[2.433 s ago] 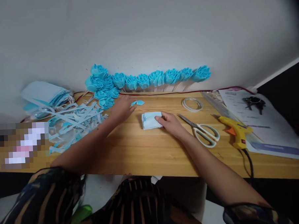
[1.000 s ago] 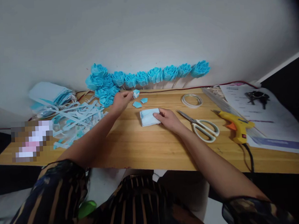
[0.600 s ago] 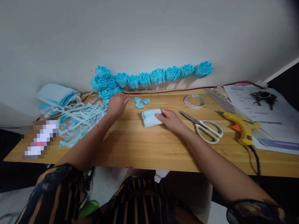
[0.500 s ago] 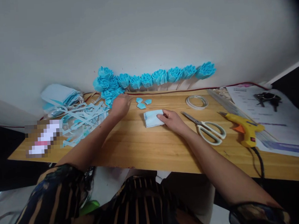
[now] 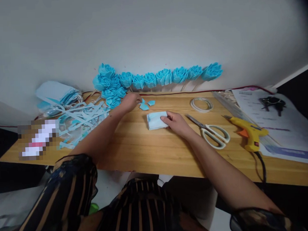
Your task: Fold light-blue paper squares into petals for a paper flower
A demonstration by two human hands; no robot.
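My right hand [image 5: 178,123] is closed on the edge of a folded pad of pale blue mask fabric [image 5: 154,121], thumb on top, low over the wooden table [image 5: 135,147]. Farther back and to the left, my left hand [image 5: 130,102] has its fingers bent together, with the tips at one of several small blue cut petals [image 5: 144,105]. Another petal [image 5: 150,103] lies just right of it. Behind the left hand, blue fabric flowers [image 5: 114,96] are heaped against the wall, and a row of similar flowers [image 5: 164,77] on thin stems continues to the right.
Scissors [image 5: 208,131], a tape roll [image 5: 201,104] and a yellow glue gun [image 5: 251,133] with a cord lie to the right. Keys [image 5: 273,102] rest on printed paper [image 5: 285,137]. At left are cut strips [image 5: 84,118] and a stack of face masks [image 5: 57,92].
My left hand has moved right, from beside the flower heap to the cut petals. My right hand keeps its hold on the folded fabric. The view has shifted slightly.
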